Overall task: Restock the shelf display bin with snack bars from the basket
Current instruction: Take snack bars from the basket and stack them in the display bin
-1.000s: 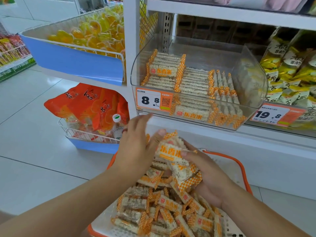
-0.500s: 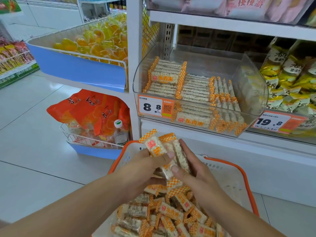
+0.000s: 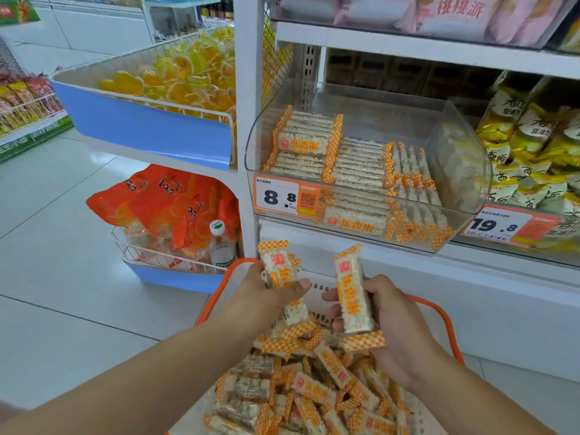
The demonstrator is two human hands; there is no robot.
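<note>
My left hand [image 3: 266,296] grips a small bunch of orange-checked rice snack bars [image 3: 282,277], held upright above the basket. My right hand [image 3: 386,312] grips a single snack bar [image 3: 353,293], also upright. Both hands are apart, below the clear shelf display bin [image 3: 464,158]. That bin holds neat rows of the same bars [image 3: 354,161] on its left and middle; its right part shows bare plastic. The white basket with an orange rim [image 3: 439,312] sits under my hands, filled with several loose bars [image 3: 314,387].
Price tags 8.8 [image 3: 284,197] and 19.8 [image 3: 502,226] hang on the shelf front. A wire bin of yellow candy [image 3: 175,76] and a lower one with orange bags [image 3: 169,202] and a bottle [image 3: 221,246] stand left. Yellow packets [image 3: 533,146] fill the right shelf.
My hands have parted: the stack held together between them is now split, a bunch in the left and one bar in the right. The view has tilted up slightly.
</note>
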